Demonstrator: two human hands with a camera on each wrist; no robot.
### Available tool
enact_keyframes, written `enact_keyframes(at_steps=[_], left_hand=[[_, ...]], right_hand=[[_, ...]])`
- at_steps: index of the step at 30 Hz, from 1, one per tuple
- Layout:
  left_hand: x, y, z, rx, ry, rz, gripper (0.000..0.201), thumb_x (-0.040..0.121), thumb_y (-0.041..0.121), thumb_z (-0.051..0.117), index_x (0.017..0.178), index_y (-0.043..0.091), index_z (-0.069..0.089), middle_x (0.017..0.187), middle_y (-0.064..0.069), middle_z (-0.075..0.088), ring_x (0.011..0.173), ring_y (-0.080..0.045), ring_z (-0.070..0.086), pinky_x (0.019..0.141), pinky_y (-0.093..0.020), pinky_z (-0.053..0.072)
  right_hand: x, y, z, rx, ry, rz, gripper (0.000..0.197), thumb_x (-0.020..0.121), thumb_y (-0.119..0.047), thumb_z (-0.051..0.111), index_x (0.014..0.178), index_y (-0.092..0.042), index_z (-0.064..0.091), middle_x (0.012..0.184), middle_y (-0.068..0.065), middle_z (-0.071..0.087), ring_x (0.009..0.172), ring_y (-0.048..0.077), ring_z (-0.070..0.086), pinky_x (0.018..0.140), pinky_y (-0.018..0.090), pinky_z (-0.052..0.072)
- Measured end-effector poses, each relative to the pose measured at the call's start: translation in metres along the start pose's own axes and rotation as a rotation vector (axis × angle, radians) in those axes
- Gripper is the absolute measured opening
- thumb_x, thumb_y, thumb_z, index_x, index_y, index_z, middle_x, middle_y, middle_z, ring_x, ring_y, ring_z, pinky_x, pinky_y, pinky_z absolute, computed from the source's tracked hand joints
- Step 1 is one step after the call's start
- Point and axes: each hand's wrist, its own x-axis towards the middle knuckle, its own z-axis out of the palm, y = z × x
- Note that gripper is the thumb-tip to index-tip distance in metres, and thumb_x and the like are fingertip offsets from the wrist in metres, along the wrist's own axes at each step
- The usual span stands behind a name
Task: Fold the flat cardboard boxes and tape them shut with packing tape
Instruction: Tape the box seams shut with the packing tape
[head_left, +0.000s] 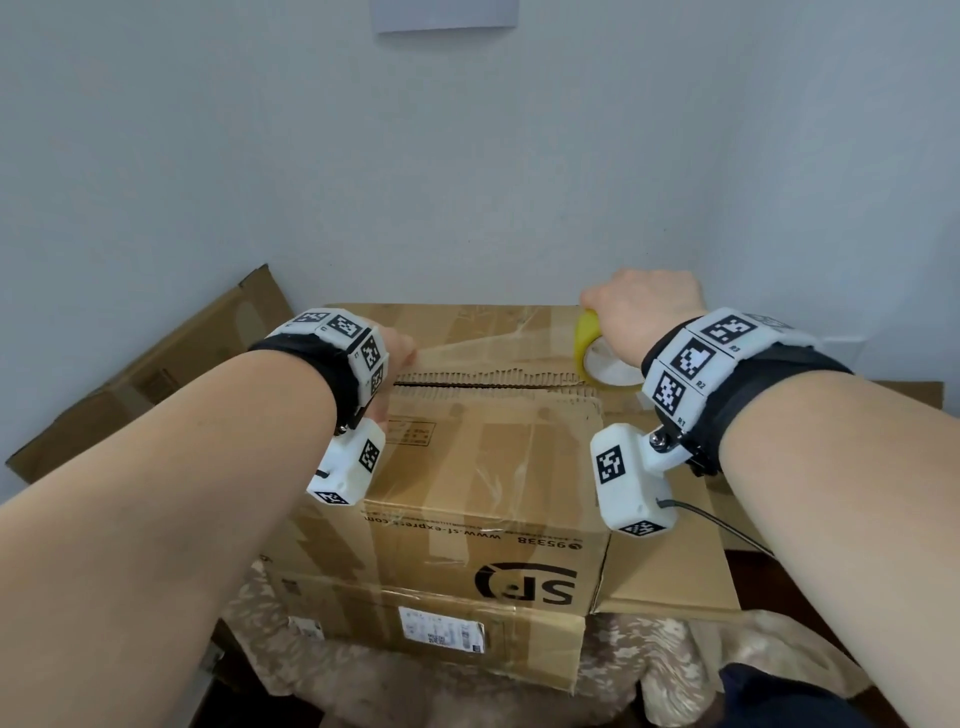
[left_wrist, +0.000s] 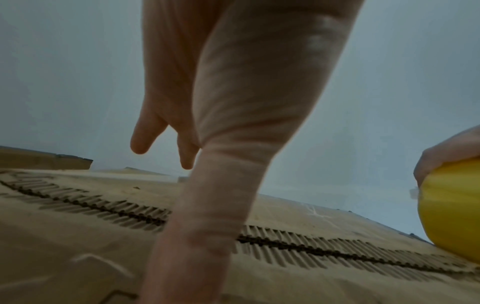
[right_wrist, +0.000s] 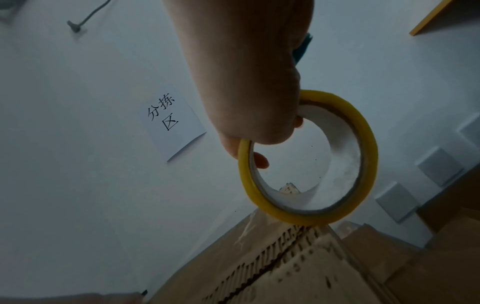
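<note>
Gripping tape roll (head_left: 597, 353) at box (head_left: 483, 467) seam's right end, right hand (head_left: 641, 312).

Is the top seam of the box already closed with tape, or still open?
Still open. The seam shows as a bare dark gap between the flaps; a clear tape strip hangs stretched above it from the yellow roll.

Pale blue-white wall (head_left: 467, 156), evenly lit. Paper sign (right_wrist: 172, 125) with handwritten characters. Wall sockets (right_wrist: 439, 166); patterned cloth (head_left: 675, 660) below.
</note>
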Motion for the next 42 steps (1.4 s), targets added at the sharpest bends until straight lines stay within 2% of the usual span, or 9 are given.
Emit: enact_keyframes(at_steps=[8,12,15,19,24,30,34,37,42], left_hand=[[-0.002,0.002,-0.001,0.016,-0.016,0.001,0.101,0.054,0.048,0.087,0.138,0.021,0.037,0.122,0.002,0.058,0.106,-0.022,0.058,0.089,-0.036,0.046],[0.001,0.011,-0.008,0.055,-0.038,0.022,0.078,0.068,0.032,0.084,0.133,0.01,0.046,0.114,0.0,0.059,0.081,-0.014,0.056,0.056,-0.015,0.044],[0.001,0.021,-0.016,0.067,0.029,0.06,0.078,0.074,0.033,0.078,0.137,0.013,0.038,0.124,-0.003,0.055,0.104,-0.021,0.058,0.073,-0.024,0.043],[0.003,0.042,-0.027,-0.001,0.04,0.171,0.106,0.052,0.056,0.084,0.139,0.027,0.032,0.123,0.003,0.056,0.103,-0.022,0.058,0.091,-0.041,0.048],[0.007,0.062,-0.04,-0.045,0.019,0.237,0.111,0.056,0.051,0.085,0.145,0.028,0.024,0.142,0.002,0.044,0.123,-0.024,0.049,0.103,-0.044,0.04],[0.01,0.065,-0.04,-0.044,-0.012,0.213,0.109,0.05,0.052,0.087,0.141,0.034,0.029,0.138,0.004,0.048,0.117,-0.025,0.053,0.099,-0.045,0.043],[0.009,0.064,-0.041,-0.035,-0.011,0.214,0.115,0.049,0.053,0.087,0.144,0.033,0.025,0.14,0.006,0.046,0.121,-0.024,0.05,0.101,-0.045,0.042],[0.011,0.065,-0.041,-0.024,-0.005,0.213,0.122,0.045,0.055,0.088,0.145,0.031,0.023,0.141,0.005,0.045,0.122,-0.024,0.05,0.102,-0.047,0.041],[0.014,0.064,-0.039,-0.036,-0.009,0.21,0.124,0.042,0.055,0.088,0.144,0.031,0.023,0.142,0.005,0.045,0.123,-0.024,0.049,0.101,-0.047,0.042]], right_hand=[[0.004,-0.001,0.001,-0.114,-0.072,-0.005,0.035,0.095,-0.012,0.045,0.122,-0.027,0.061,0.106,0.0,0.059,0.096,0.024,0.059,0.069,0.031,0.04],[-0.003,0.011,0.005,0.152,-0.043,0.002,0.054,0.093,-0.012,0.049,0.14,-0.038,0.044,0.137,0.003,0.051,0.122,0.027,0.051,0.089,0.037,0.045],[-0.007,0.024,0.018,0.528,0.075,0.147,0.059,0.085,-0.014,0.056,0.139,-0.034,0.045,0.138,0.002,0.051,0.124,0.027,0.049,0.089,0.034,0.043],[-0.007,0.027,0.038,0.742,0.129,0.254,0.048,0.083,-0.009,0.053,0.127,-0.027,0.055,0.118,0.005,0.061,0.107,0.03,0.056,0.075,0.029,0.04],[-0.007,0.031,0.032,0.352,0.113,0.127,0.04,0.088,-0.001,0.042,0.117,-0.022,0.058,0.095,0.006,0.056,0.081,0.026,0.05,0.064,0.032,0.036],[0.0,0.043,0.021,-0.089,-0.082,0.018,0.036,0.095,-0.012,0.044,0.121,-0.03,0.063,0.113,0.0,0.062,0.1,0.022,0.06,0.07,0.031,0.039],[0.001,0.043,0.033,-0.114,-0.268,-0.032,0.044,0.1,-0.02,0.043,0.141,-0.035,0.043,0.135,0.003,0.052,0.118,0.025,0.055,0.082,0.034,0.045],[0.003,0.037,0.041,-0.109,-0.297,-0.052,0.041,0.103,-0.02,0.034,0.142,-0.028,0.042,0.134,0.004,0.053,0.117,0.024,0.056,0.078,0.03,0.041],[-0.001,0.031,0.056,0.149,-0.288,-0.082,0.057,0.086,-0.017,0.062,0.137,-0.032,0.041,0.12,0.005,0.057,0.1,0.026,0.06,0.077,0.033,0.051]])
